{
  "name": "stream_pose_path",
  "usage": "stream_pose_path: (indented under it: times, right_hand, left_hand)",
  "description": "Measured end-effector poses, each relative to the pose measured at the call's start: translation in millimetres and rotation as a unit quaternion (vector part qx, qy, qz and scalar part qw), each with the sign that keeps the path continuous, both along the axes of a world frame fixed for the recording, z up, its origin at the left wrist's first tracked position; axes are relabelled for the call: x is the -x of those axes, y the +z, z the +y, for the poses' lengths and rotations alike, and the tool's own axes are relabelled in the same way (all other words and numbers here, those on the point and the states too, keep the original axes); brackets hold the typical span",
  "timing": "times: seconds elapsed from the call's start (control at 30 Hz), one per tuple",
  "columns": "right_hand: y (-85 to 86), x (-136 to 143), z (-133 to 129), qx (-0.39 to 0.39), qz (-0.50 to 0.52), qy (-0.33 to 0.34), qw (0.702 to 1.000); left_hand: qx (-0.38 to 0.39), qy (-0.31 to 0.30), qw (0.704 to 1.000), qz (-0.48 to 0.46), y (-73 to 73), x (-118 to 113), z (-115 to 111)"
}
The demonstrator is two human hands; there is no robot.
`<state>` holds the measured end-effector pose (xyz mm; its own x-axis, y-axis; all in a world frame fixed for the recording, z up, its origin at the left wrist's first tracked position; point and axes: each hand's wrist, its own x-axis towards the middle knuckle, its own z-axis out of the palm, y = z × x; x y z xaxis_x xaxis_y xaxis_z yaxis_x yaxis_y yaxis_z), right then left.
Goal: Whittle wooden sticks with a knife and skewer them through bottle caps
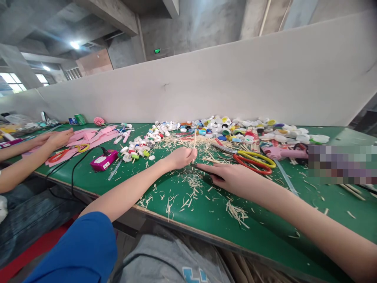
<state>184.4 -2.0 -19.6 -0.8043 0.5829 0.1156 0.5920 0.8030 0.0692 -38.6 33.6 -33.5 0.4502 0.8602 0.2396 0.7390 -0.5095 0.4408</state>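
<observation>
My left hand is closed around a thin wooden stick, which stands upright out of the top of the fist. Close on its right, my right hand grips a dark knife, mostly hidden under the fingers, with the index finger stretched along it. The knife's tip is by the stick's lower end; whether they touch I cannot tell. Pale wood shavings are strewn beneath and around both hands. Beyond my right hand lie scissors with red and yellow handles.
Bottle caps are heaped along the white partition. A pink glue gun lies at right, a magenta box with a black cable at left. Further left, a co-worker's hands rest over pink paper.
</observation>
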Motion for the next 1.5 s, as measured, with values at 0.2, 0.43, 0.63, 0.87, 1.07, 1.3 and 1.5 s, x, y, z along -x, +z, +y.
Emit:
stream_pose_path:
  times: [0.2,0.43,0.63,0.87,1.07,1.3,1.5]
  right_hand:
    - [3.8,4,-1,0.005,-0.017,-0.017,1.000]
    - [9.0,9,-3,0.025,-0.031,-0.023,0.999]
    - [4.5,4,0,0.059,-0.013,-0.014,0.998]
    - [-4.2,-6,2,0.080,0.021,-0.014,0.996]
    - [-7.7,-3,-4,-0.013,0.026,0.010,1.000]
    - [-4.3,-4,-4,-0.071,0.007,-0.005,0.997]
    - [2.2,1,-3,-0.011,0.005,-0.003,1.000]
  left_hand:
    - [-0.015,0.003,1.000,0.014,-2.5,1,2]
    - [-0.059,0.004,0.995,0.075,1.2,-1,0]
    - [-0.054,-0.009,0.996,0.073,6.0,-4,-5]
    - [-0.052,-0.011,0.996,0.073,2.4,-1,0]
    - [-0.052,-0.003,0.996,0.072,2.5,-2,-1]
    - [-0.038,0.005,0.997,0.061,1.9,0,0]
    - [-0.042,0.005,0.997,0.062,1.5,1,0]
